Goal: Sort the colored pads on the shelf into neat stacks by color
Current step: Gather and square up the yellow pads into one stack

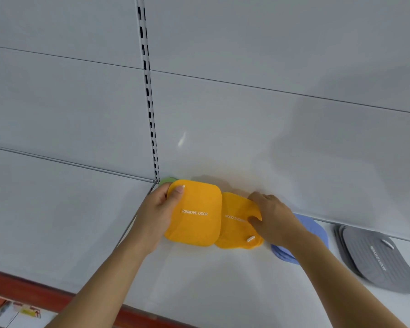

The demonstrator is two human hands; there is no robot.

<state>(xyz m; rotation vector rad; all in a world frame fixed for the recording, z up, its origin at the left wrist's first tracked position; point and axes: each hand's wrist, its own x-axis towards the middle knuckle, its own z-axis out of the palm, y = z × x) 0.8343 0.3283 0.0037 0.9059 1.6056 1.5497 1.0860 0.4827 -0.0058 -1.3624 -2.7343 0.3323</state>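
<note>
White shelf (223, 275) | L hand (156, 209) grips orange pad (197, 223) – R hand (272, 218) pinches 2nd orange pad (234, 230)

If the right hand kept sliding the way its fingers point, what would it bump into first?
Probably the left orange pad. The right hand points leftward while pinching the other orange pad, which already reaches under it. Depth is uncertain.

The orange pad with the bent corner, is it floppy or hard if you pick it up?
Probably floppy: the orange pad curls where the right hand grips its edge. Likely light too, since it looks thin. Being flat, it shouldn't roll.
</note>
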